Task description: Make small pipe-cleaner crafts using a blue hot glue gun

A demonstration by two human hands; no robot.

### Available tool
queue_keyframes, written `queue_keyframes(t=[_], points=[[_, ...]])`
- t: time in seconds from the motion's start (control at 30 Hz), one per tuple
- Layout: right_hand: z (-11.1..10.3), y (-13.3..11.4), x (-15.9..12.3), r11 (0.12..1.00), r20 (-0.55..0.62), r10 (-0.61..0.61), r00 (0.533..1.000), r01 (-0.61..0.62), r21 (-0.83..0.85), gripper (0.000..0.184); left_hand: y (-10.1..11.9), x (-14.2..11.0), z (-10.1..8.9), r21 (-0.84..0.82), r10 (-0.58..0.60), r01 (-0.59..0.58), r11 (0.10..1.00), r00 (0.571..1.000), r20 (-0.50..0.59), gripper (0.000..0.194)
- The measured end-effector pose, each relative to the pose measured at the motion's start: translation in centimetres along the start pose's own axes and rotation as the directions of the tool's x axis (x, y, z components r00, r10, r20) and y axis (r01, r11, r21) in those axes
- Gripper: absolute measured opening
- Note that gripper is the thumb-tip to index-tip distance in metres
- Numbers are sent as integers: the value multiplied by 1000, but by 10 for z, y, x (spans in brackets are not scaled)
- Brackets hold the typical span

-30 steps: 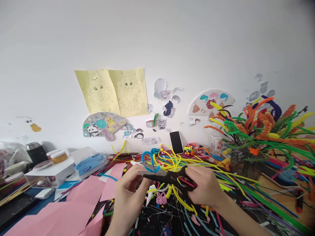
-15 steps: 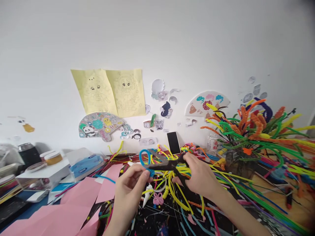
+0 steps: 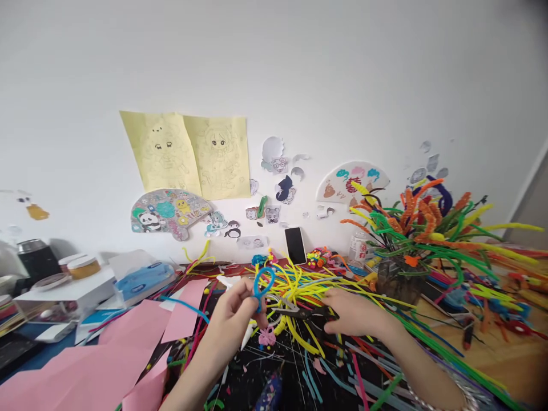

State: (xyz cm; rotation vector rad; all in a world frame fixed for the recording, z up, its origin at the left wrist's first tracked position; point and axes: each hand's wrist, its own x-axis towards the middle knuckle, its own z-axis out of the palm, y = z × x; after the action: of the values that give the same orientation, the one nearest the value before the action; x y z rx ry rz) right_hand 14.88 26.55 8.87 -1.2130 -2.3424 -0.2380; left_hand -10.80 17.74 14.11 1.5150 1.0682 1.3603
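Note:
My left hand (image 3: 238,311) pinches a blue pipe cleaner (image 3: 264,278) bent into a loop, which stands up above the fingertips. My right hand (image 3: 351,313) is closed around the dark handles of a pair of scissors (image 3: 306,313). The blades point left, a little apart from each other, just right of the blue loop and low over the table. Below and behind the hands lies a heap of yellow pipe cleaners (image 3: 299,285). A small pink pipe-cleaner shape (image 3: 268,336) rests on the dark tabletop beneath the left fingertips.
Pink paper sheets (image 3: 128,337) cover the left side beside a blue tissue pack (image 3: 143,281). A phone (image 3: 295,245) leans against the wall. At right, a vase (image 3: 398,279) holds many colourful pipe cleaners. Scraps litter the front of the table.
The scissors have moved down and away from the blue pipe cleaner, which now stands upright in my left fingers. The view has shifted slightly.

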Motion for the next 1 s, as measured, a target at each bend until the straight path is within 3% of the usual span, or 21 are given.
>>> queue_keyframes(t=[0.07, 0.1, 0.2, 0.27, 0.33, 0.4, 0.47, 0.63, 0.7, 0.8, 0.9, 1.0], points=[[-23, -20, -2, 999, 15, 0, 1000, 0, 48, 27, 1, -5, 6, 43, -49, 44, 998, 991, 122, 6], [-37, -33, -4, 988, 22, 30, 999, -33, 152, 36, 2, -9, 9, 82, -60, 46, 996, 983, 174, 5], [-77, -72, -19, 828, 122, -12, 992, -58, 557, 47, 5, -24, 23, 226, -42, -14, 974, 969, 241, 7], [-92, -93, -35, 749, 119, -11, 993, -71, 659, 40, 8, -35, 33, 300, -14, -67, 952, 966, 260, 8], [-96, -107, -52, 736, 80, 32, 996, -78, 672, 29, 12, -47, 43, 361, 24, -129, 923, 959, 282, 9], [-93, -112, -69, 724, 68, 97, 993, -117, 679, 19, 15, -59, 53, 422, 69, -201, 884, 949, 309, 11], [-86, -113, -87, 652, 120, 176, 977, -207, 729, 11, 16, -72, 62, 466, 104, -266, 844, 933, 346, 13], [-69, -116, -137, 333, 254, 337, 907, -366, 869, 12, 7, -113, 78, 503, 162, -411, 760, 870, 466, 22], [-60, -119, -156, 205, 296, 344, 891, -379, 902, 17, -2, -131, 83, 471, 126, -349, 810, 889, 441, 19], [-42, -124, -178, 39, 354, 339, 872, -388, 921, 26, -22, -154, 89, 260, 3, -94, 961, 943, 333, 9], [-17, -130, -187, 9, 339, 363, 868, -368, 930, 28, -48, -168, 93, -7, -104, 107, 994, 975, 197, 15], [11, -135, -184, 28, 314, 369, 875, -348, 937, 27, -72, -173, 91, -95, -146, 158, 983, 982, 118, 25]])
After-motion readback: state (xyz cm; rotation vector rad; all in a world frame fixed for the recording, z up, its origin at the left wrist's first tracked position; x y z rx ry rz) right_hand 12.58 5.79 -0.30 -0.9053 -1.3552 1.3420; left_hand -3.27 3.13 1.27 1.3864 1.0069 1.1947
